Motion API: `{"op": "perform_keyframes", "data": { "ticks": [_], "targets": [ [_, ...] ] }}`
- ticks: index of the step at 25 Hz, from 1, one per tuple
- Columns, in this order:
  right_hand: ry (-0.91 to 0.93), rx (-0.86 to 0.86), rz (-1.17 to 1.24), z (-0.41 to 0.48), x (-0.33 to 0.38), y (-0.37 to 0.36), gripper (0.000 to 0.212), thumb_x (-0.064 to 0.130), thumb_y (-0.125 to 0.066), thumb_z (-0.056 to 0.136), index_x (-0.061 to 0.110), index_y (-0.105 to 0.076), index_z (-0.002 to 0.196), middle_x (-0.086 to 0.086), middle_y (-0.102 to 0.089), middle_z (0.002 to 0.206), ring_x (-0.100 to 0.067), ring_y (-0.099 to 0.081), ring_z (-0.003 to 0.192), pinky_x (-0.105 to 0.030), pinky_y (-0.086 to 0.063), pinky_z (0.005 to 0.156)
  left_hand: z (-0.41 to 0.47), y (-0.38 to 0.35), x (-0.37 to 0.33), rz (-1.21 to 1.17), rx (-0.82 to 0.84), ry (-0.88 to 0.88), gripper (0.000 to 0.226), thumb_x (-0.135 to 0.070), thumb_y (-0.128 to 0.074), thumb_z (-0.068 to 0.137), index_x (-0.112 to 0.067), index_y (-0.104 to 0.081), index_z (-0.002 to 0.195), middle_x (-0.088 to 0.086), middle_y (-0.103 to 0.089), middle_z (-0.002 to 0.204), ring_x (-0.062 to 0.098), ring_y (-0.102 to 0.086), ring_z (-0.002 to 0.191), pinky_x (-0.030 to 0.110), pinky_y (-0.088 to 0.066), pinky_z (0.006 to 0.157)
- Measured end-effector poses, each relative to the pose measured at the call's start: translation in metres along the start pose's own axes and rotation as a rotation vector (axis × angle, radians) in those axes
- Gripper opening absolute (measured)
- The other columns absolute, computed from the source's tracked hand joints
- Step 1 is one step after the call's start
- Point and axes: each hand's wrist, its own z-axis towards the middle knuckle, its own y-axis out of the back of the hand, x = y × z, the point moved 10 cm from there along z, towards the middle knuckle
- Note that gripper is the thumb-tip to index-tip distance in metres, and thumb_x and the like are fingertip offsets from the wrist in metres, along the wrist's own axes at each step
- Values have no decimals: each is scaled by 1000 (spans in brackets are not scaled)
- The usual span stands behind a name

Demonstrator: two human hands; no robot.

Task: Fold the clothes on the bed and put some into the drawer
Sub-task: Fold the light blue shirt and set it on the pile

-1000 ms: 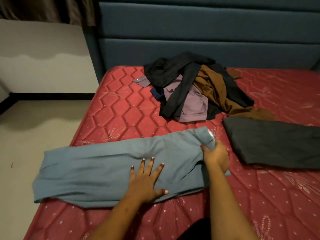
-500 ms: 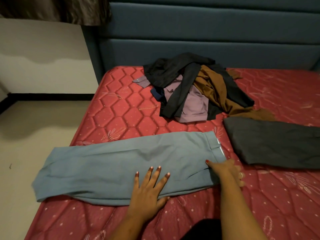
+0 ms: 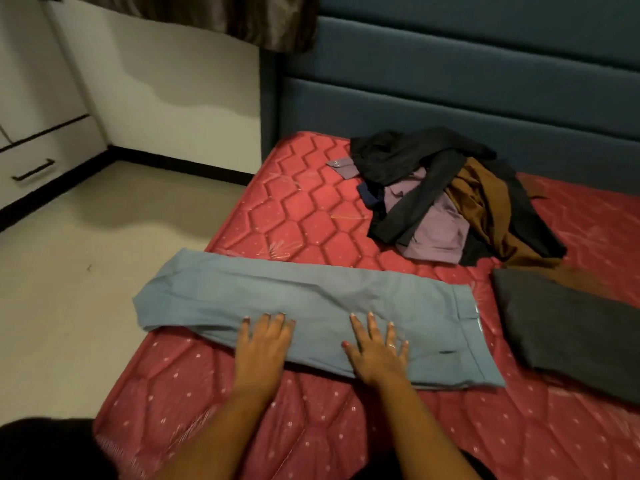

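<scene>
Far left: white cabinet with a drawer (image 3: 33, 168), shut, dark bar handle on its front, standing on the pale floor (image 3: 86, 289) well apart from the bed. Next, the red quilted mattress (image 3: 294, 220), bare of sheets, against a blue padded headboard (image 3: 450, 81). Across its near part, blue-grey trousers (image 3: 311, 299) laid flat and lengthwise, leg ends hanging past the left edge of the mattress, waistband toward the right. On the near edge of the trousers, left hand (image 3: 265, 344), palm down, fingers together and straight, grip holding nothing, only pressing the cloth. Just right of it, right hand (image 3: 377, 351), also flat, fingers spread wide, a ring on one finger, nothing clasped. Further back, near the headboard, a loose heap of clothes (image 3: 450, 202): black, mauve, brown. Far right, a dark grey garment (image 3: 571, 323) lying flat, just beside the waistband, not touching it.
</scene>
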Motion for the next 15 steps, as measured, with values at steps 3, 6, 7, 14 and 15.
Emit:
{"op": "perform_keyframes", "data": {
  "ticks": [3, 6, 7, 14, 15],
  "targets": [
    [-128, -22, -50, -2, -1, 4, 57, 50, -21, 100, 44, 5, 150, 5, 13, 161, -35, 11, 147, -60, 2, 115, -30, 33, 112, -44, -85, 428, 41, -16, -39, 77, -15, -66, 108, 10, -63, 108, 31, -53, 95, 49, -42, 81],
    [-55, -97, -154, -4, 50, 15, 65, 24, -33, 95, 27, -6, 154, -1, 6, 162, -30, 8, 148, -61, -3, 115, -71, 34, 209, -217, 59, 908, 33, -16, -44, 91, -11, -57, 121, 16, -54, 120, 36, -48, 108, 49, -44, 78],
    [59, -114, -170, -4, 87, 14, 65, 21, -36, 93, 25, -12, 153, 0, 2, 162, -26, 4, 149, -60, -6, 115, -90, 21, 242, -290, 158, 1045, 35, -24, -47, 95, -10, -52, 126, 17, -51, 126, 37, -45, 114, 48, -44, 83],
    [577, 85, -219, -31, 317, -40, 65, 23, -42, 96, 30, -13, 154, 4, -4, 162, -17, -4, 149, -53, -4, 116, -102, -19, 225, -1374, 501, 1098, 26, -27, -31, 106, -26, -44, 128, -1, -50, 135, 15, -52, 109, 27, -47, 85],
    [581, 85, -239, -29, 327, -43, 66, 21, -42, 95, 29, -11, 154, 4, -4, 162, -16, -3, 149, -53, -2, 116, -92, -25, 224, -1467, 452, 1069, 26, -22, -33, 105, -27, -44, 128, 3, -49, 140, 16, -53, 114, 29, -45, 95]
  ]
}}
